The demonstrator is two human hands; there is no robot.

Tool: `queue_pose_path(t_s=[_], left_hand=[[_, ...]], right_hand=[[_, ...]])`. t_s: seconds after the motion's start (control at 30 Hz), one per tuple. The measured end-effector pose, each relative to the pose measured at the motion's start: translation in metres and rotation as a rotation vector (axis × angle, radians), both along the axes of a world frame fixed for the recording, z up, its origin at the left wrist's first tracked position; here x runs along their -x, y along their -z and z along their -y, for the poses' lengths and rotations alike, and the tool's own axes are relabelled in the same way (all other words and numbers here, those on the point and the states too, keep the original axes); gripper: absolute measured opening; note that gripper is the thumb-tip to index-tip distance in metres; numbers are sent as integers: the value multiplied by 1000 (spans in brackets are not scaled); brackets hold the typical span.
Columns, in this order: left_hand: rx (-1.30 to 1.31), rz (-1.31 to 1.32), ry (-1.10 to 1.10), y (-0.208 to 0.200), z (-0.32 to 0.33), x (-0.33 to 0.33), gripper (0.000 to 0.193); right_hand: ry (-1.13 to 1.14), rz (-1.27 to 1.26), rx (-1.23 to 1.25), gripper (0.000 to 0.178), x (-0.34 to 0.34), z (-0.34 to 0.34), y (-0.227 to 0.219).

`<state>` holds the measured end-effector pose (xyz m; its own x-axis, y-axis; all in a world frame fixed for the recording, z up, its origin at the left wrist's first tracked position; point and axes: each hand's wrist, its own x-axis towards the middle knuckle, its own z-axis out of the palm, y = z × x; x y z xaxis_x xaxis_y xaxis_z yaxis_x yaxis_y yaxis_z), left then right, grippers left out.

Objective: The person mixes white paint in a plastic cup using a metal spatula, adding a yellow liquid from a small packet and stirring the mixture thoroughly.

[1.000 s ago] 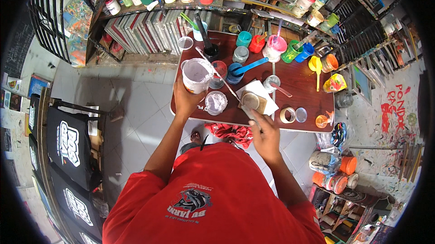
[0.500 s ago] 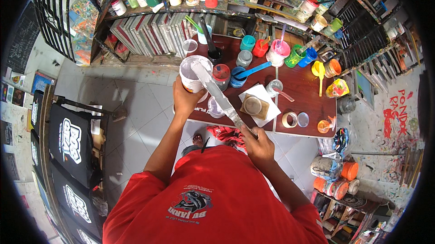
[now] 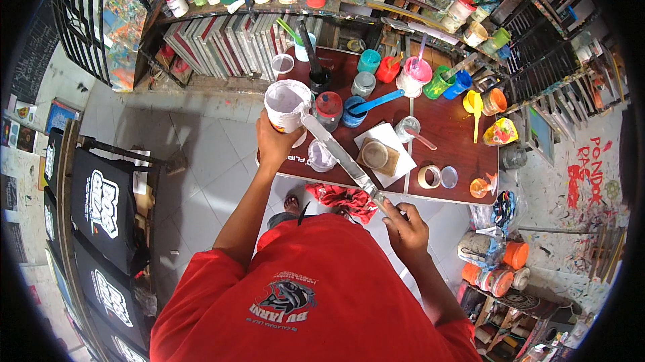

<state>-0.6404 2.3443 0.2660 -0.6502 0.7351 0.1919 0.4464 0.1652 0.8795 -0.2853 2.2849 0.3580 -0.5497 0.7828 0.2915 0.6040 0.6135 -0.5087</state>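
My left hand (image 3: pixel 274 145) is wrapped round a white plastic tub (image 3: pixel 283 120) with pale lilac-grey paint inside, held at the table's left end. A long flat spatula (image 3: pixel 338 154), smeared with the same pale paint, slants from the tub down to my right hand (image 3: pixel 407 229). Those fingers are closed on its handle end. The blade's tip touches, or lies just beside, the tub's right rim. A small open jar of pale paint (image 3: pixel 321 155) stands on the table next to the blade. To the tub's right is a jar with a red top (image 3: pixel 328 110).
On the dark red table (image 3: pixel 447 150) stand several paint pots, a blue pot with a blue stirrer (image 3: pixel 356 112) and a tape roll (image 3: pixel 428 177). Shelves of containers and stacked frames (image 3: pixel 222 49) line the back. Black printed shirts (image 3: pixel 101 207) lie at left; red cloth (image 3: pixel 342 202) is below the table.
The spatula has moved right and down, its tip going from over the tub's mouth to its right rim. My right hand has shifted right and lower; the left still holds the tub.
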Motion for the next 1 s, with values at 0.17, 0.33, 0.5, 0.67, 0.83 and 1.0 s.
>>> queue_pose_path(t_s=[0.17,0.33,0.5,0.67,0.83,1.0], left_hand=[[-43,2,8,16,4,7,80],[-92,9,58,43,13,17,79],[-108,-314,104,67,23,29,90],[-145,-176,162,106,34,44,90],[-89,-6,158,114,34,41,91],[7,104,180,144,28,56,87]], right_hand=[[1,-212,177,40,2,-3,9],[159,-420,815,36,-8,3,23],[264,-460,1057,41,-11,8,26],[341,-456,1149,44,-11,9,30],[411,-505,1180,40,-9,13,46],[485,-408,1154,37,-3,9,46]])
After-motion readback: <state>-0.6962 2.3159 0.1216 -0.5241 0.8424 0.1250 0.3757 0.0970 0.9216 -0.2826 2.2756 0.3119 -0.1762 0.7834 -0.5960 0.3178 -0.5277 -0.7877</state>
